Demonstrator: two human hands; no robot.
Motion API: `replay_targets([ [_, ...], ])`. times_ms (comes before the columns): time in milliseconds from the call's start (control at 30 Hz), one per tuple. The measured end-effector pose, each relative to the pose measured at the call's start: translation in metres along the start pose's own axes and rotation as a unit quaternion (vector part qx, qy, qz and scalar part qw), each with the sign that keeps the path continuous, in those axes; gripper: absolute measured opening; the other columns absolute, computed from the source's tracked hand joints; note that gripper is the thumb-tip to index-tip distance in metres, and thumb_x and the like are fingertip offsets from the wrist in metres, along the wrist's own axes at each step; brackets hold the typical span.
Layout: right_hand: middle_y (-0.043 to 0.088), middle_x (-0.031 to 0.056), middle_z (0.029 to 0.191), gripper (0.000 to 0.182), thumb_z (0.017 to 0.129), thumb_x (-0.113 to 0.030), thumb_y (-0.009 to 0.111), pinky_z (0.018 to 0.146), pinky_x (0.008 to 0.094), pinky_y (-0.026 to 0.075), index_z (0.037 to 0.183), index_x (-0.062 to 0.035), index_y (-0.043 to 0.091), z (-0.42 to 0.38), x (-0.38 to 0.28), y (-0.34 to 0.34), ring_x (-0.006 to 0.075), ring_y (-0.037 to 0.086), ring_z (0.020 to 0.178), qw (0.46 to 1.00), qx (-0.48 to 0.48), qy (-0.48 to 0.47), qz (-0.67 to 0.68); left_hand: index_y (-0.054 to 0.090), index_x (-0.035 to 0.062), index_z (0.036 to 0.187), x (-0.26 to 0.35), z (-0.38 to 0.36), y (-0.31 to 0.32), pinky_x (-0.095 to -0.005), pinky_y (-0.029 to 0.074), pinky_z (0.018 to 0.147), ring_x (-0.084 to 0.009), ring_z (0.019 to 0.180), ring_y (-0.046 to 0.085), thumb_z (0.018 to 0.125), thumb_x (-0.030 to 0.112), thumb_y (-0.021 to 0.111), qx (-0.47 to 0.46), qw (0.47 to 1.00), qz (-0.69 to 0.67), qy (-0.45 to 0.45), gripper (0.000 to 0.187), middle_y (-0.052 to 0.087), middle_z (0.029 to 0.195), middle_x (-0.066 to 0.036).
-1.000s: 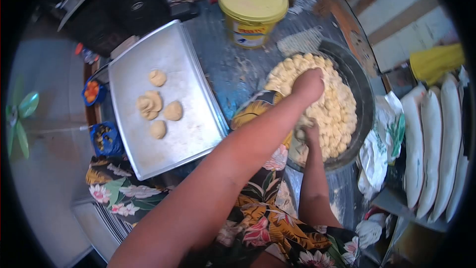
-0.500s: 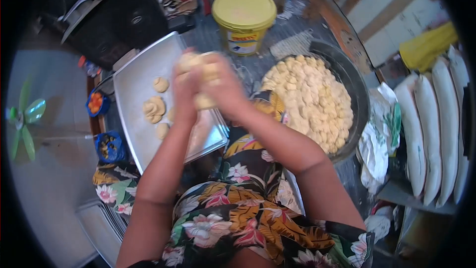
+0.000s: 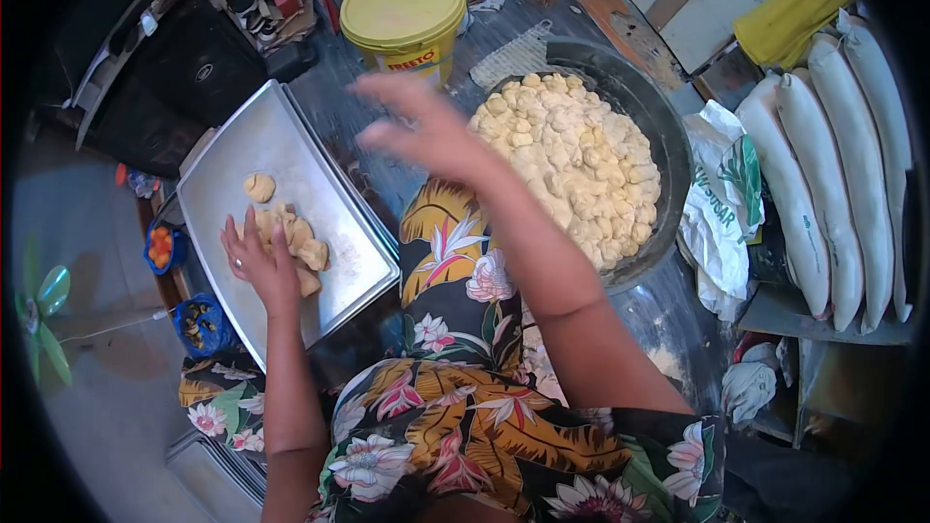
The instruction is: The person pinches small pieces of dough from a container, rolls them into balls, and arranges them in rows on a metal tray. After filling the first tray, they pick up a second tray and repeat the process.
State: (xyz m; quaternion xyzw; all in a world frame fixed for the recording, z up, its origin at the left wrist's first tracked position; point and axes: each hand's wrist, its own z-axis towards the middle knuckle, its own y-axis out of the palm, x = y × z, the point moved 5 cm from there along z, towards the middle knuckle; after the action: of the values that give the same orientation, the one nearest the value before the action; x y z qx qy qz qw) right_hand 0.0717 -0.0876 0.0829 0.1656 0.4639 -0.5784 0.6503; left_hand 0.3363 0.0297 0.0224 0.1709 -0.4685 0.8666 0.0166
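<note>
My left hand (image 3: 263,266) rests with spread fingers at the edge of a cluster of dough pieces (image 3: 302,236) on a metal tray (image 3: 334,292). A single round dough ball (image 3: 259,187) lies just above that cluster. Blurred by motion, my right hand (image 3: 417,121) hangs in the air between the tray and a large dark basin (image 3: 673,116); its fingers are apart and it holds nothing. Many pale dough balls (image 3: 581,165) fill much of the basin, some pressed together.
Beyond my right hand stands a yellow lidded bucket (image 3: 404,10). White filled sacks (image 3: 790,194) and a crumpled sugar bag (image 3: 717,218) are at the right. Blue bags (image 3: 203,324) sit left of the tray, with stacked trays (image 3: 208,470) below.
My hands were together holding dough above the tray. They have parted: the left is down at the dough cluster, the right is empty and nearer the basin. The view has shifted.
</note>
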Motion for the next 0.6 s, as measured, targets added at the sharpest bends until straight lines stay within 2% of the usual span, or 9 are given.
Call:
replay_targets([
  [33, 0.047, 0.014, 0.127, 0.053, 0.075, -0.024, 0.071, 0.094, 0.0363, 0.042, 0.122, -0.0075, 0.051, -0.022, 0.032, -0.037, 0.0274, 0.047, 0.116, 0.973, 0.15, 0.162, 0.076, 0.053, 0.0092, 0.125, 0.02, 0.006, -0.005, -0.05, 0.02, 0.105, -0.039, 0.13, 0.028, 0.086, 0.03, 0.059, 0.009, 0.999, -0.028, 0.027, 0.044, 0.037, 0.136, -0.021],
  [100, 0.046, 0.0172, 0.127, 0.061, 0.076, -0.023, 0.072, 0.088, 0.0336, 0.044, 0.128, -0.0077, 0.045, -0.087, 0.115, -0.108, 0.0254, 0.05, 0.111, 0.916, 0.28, 0.287, 0.02, 0.055, 0.0109, 0.123, 0.075, 0.019, -0.003, -0.046, 0.022, 0.107, -0.036, 0.131, 0.028, 0.083, 0.027, 0.063, -0.045, 0.988, -0.101, 0.104, 0.044, 0.036, 0.138, -0.018],
  [233, 0.045, 0.0245, 0.129, 0.07, 0.073, -0.028, 0.073, 0.092, 0.0392, 0.043, 0.134, -0.0111, 0.041, -0.262, 0.276, -0.184, 0.0336, 0.051, 0.113, 0.818, 0.245, 0.495, -0.159, 0.059, 0.0102, 0.114, 0.233, 0.027, 0.007, -0.0479, 0.022, 0.105, -0.0365, 0.131, 0.029, 0.076, 0.028, 0.068, -0.117, 0.932, -0.212, 0.27, 0.043, 0.04, 0.135, -0.017],
  [300, 0.036, 0.0255, 0.136, 0.079, 0.07, -0.033, 0.074, 0.099, 0.0407, 0.038, 0.137, -0.0147, 0.037, -0.293, 0.263, -0.178, 0.0373, 0.043, 0.122, 0.725, 0.247, 0.617, -0.18, 0.059, 0.011, 0.113, 0.289, 0.016, 0.028, -0.0477, 0.023, 0.104, -0.0376, 0.131, 0.028, 0.077, 0.028, 0.067, -0.147, 0.889, -0.289, 0.323, 0.041, 0.04, 0.134, -0.017],
  [367, 0.025, 0.0225, 0.144, 0.085, 0.068, -0.038, 0.074, 0.103, 0.0522, 0.029, 0.14, -0.0199, 0.033, -0.31, 0.273, -0.149, 0.0385, 0.032, 0.129, 0.696, 0.296, 0.608, -0.241, 0.059, 0.0119, 0.114, 0.329, 0.003, 0.067, -0.0476, 0.024, 0.103, -0.0364, 0.13, 0.029, 0.078, 0.028, 0.065, -0.177, 0.872, -0.333, 0.311, 0.04, 0.041, 0.134, -0.017],
  [433, 0.018, 0.0192, 0.147, 0.082, 0.07, -0.037, 0.071, 0.101, 0.0625, 0.023, 0.14, -0.0258, 0.031, -0.317, 0.33, -0.107, 0.0377, 0.026, 0.132, 0.738, 0.119, 0.519, -0.414, 0.059, 0.0121, 0.114, 0.336, -0.006, 0.123, -0.0475, 0.025, 0.101, -0.0345, 0.128, 0.033, 0.078, 0.028, 0.064, -0.255, 0.891, -0.254, 0.276, 0.04, 0.042, 0.132, -0.016],
  [467, 0.018, 0.0192, 0.147, 0.082, 0.07, -0.037, 0.071, 0.101, 0.0625, 0.023, 0.14, -0.0258, 0.031, -0.278, 0.283, -0.101, 0.0377, 0.026, 0.132, 0.735, 0.121, 0.526, -0.41, 0.059, 0.0123, 0.114, 0.333, -0.01, 0.148, -0.0474, 0.027, 0.1, -0.0327, 0.125, 0.038, 0.078, 0.028, 0.063, -0.326, 0.9, -0.17, 0.236, 0.039, 0.043, 0.131, -0.015],
  [500, 0.029, 0.0149, 0.14, 0.066, 0.074, -0.035, 0.066, 0.094, 0.0655, 0.026, 0.134, -0.0274, 0.041, -0.246, 0.219, -0.065, 0.034, 0.031, 0.129, 0.676, 0.006, 0.606, -0.418, 0.059, 0.0123, 0.114, 0.334, -0.007, 0.15, -0.0474, 0.027, 0.1, -0.0327, 0.125, 0.038, 0.078, 0.028, 0.063, -0.335, 0.896, -0.168, 0.239, 0.039, 0.043, 0.131, -0.015],
  [600, 0.041, 0.0124, 0.125, 0.047, 0.076, -0.032, 0.062, 0.09, 0.0596, 0.032, 0.12, -0.0207, 0.052, -0.262, 0.248, -0.054, 0.0315, 0.039, 0.12, 0.745, -0.019, 0.566, -0.354, 0.058, 0.0121, 0.113, 0.324, 0.002, 0.153, -0.0475, 0.031, 0.097, -0.0287, 0.113, 0.051, 0.08, 0.028, 0.06, -0.428, 0.865, -0.154, 0.211, 0.037, 0.047, 0.125, -0.012],
])
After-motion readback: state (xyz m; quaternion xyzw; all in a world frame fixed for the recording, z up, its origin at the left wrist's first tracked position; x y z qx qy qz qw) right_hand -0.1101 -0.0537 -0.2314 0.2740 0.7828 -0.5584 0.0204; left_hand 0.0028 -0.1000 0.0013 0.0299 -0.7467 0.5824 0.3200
